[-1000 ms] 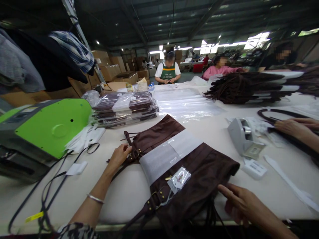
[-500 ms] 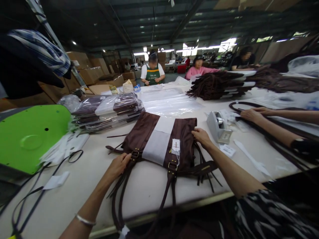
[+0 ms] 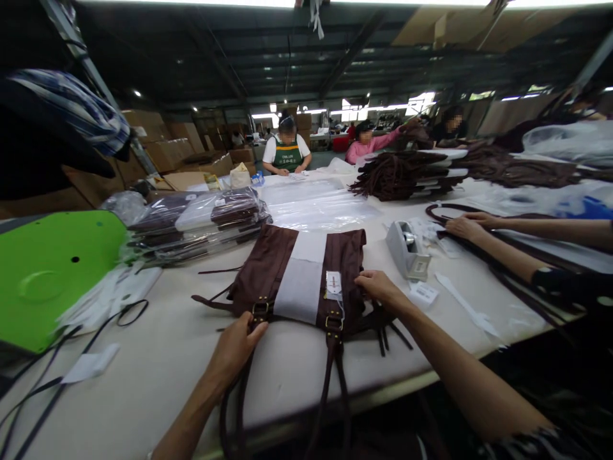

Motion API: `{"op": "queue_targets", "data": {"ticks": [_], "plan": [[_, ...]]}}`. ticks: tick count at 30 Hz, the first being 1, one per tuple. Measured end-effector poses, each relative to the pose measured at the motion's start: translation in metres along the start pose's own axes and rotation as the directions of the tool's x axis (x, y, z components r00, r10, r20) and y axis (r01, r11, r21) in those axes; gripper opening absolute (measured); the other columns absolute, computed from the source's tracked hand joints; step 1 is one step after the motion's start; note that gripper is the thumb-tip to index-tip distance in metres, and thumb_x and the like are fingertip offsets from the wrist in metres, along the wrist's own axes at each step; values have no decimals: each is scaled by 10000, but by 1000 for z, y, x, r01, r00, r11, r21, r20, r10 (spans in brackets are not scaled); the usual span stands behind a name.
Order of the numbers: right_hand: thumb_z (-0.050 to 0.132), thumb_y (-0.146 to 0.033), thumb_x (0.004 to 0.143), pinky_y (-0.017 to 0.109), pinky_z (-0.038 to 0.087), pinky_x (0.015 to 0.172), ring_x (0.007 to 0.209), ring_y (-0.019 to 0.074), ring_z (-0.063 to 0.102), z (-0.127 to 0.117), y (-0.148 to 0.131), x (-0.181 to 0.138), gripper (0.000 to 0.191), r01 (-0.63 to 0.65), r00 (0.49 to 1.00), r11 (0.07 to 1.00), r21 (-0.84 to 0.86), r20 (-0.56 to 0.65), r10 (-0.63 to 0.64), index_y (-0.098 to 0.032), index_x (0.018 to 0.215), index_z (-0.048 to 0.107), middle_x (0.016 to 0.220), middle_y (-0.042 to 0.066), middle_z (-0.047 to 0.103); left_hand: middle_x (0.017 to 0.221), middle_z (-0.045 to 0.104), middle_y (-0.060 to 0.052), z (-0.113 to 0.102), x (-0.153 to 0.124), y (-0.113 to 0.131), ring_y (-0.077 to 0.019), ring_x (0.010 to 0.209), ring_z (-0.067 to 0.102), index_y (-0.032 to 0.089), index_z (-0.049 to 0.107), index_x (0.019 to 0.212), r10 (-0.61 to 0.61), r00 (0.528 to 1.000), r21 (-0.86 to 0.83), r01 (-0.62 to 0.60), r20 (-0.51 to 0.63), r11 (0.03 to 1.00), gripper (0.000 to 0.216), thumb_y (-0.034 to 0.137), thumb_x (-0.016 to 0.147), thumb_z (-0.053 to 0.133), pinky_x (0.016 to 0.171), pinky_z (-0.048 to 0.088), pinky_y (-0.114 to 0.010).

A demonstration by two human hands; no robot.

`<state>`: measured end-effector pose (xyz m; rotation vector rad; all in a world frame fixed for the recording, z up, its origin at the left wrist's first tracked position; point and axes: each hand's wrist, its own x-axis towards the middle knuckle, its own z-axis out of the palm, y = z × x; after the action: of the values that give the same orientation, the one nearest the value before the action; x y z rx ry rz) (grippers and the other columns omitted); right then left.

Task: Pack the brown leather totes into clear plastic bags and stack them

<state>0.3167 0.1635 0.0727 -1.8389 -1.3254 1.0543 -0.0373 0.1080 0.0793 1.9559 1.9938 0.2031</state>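
A dark brown handbag (image 3: 261,265) lies on the table in front of me, its two long handles hanging toward me over the near edge. Around its middle runs a white paper wrap (image 3: 297,291), and a white hang tag (image 3: 334,284) lies on its right part. My left hand (image 3: 239,345) is closed around the base of the left handle, just below a metal buckle (image 3: 261,308). With thumb and fingers together, my right hand (image 3: 380,289) pinches the bag's right side edge. Thin straps with loose ends stick out at both sides of the bag.
Plastic-wrapped bags (image 3: 201,220) are stacked behind left, beside a green machine panel (image 3: 43,281). Clear plastic sleeves (image 3: 320,204) lie beyond the bag. A tape dispenser (image 3: 407,252) stands right, near a co-worker's hands (image 3: 467,227) on dark straps. More brown bags (image 3: 390,176) are piled behind.
My right hand has slid down the bag's right edge toward me. My left hand has shifted from beside the buckle to just below it, on the handle. The view has tilted slightly up.
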Motion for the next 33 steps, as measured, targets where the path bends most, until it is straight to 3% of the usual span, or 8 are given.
{"op": "queue_targets", "data": {"ticks": [5, 8, 12, 16, 19, 23, 28, 33], "plan": [[452, -254, 824, 236, 418, 540, 574, 150, 593, -32, 7, 18, 241, 4, 990, 990, -140, -139, -23, -146, 815, 667, 635, 22, 650, 953, 743, -92, 11, -25, 25, -279, 912, 698, 202, 608, 964, 97, 990, 75, -105, 103, 992, 246, 421, 928, 501, 685, 400, -298], [481, -316, 871, 268, 435, 628, 706, 199, 642, -41, 8, 15, 279, 19, 980, 961, -276, -185, -73, -123, 848, 682, 747, 80, 695, 968, 749, -97, -1, -29, 28, -316, 929, 700, 218, 636, 954, 130, 978, 163, -157, 166, 974, 290, 467, 924, 490, 664, 395, -313], [478, -317, 935, 277, 434, 770, 915, 225, 657, -16, -2, -8, 250, 116, 962, 907, -405, -181, -204, -155, 954, 667, 946, 106, 721, 891, 749, -49, -40, -11, 38, -279, 879, 700, 238, 638, 815, 205, 971, 230, -229, 121, 946, 309, 456, 944, 460, 645, 365, -297], [541, -235, 909, 302, 437, 803, 956, 252, 653, 34, -15, -45, 166, 183, 946, 852, -490, -147, -287, -180, 1023, 650, 987, 113, 713, 851, 724, -21, -59, 29, 97, -202, 841, 676, 229, 601, 786, 396, 916, 131, -386, -63, 913, 306, 424, 964, 446, 671, 367, -270], [620, -187, 841, 339, 450, 872, 1085, 296, 599, 52, -20, -70, 303, 234, 936, 777, -584, -82, -344, -152, 1142, 629, 1128, 141, 672, 916, 721, -26, -37, 61, 163, -188, 854, 669, 229, 615, 914, 461, 883, 25, -461, -87, 887, 252, 454, 933, 503, 711, 403, -263], [587, -301, 889, 336, 444, 923, 1072, 264, 607, 17, -16, -77, 274, 318, 931, 809, -494, 0, -366, -161, 1112, 663, 1109, 111, 682, 1145, 685, -127, 10, 90, 222, -298, 1014, 663, 177, 554, 1156, 415, 909, 97, -409, -44, 907, 455, 472, 821, 639, 762, 452, -331], [516, -238, 896, 319, 417, 926, 1064, 239, 617, -51, -3, -34, 272, 227, 941, 868, -441, -131, -313, -146, 1084, 689, 1103, 125, 700, 1012, 726, -128, 32, 101, 229, -289, 966, 688, 185, 570, 1077, 365, 931, 119, -362, -5, 925, 231, 241, 862, 508, 748, 445, -330], [700, -216, 724, 254, 459, 783, 952, 219, 668, -51, 0, 20, 263, 252, 967, 902, -351, 56, -248, -188, 984, 731, 990, 61, 747, 914, 729, -68, 28, 96, 229, -227, 867, 690, 228, 553, 1012, 338, 940, 98, -333, -41, 938, 167, 235, 897, 432, 686, 411, -287]]}}
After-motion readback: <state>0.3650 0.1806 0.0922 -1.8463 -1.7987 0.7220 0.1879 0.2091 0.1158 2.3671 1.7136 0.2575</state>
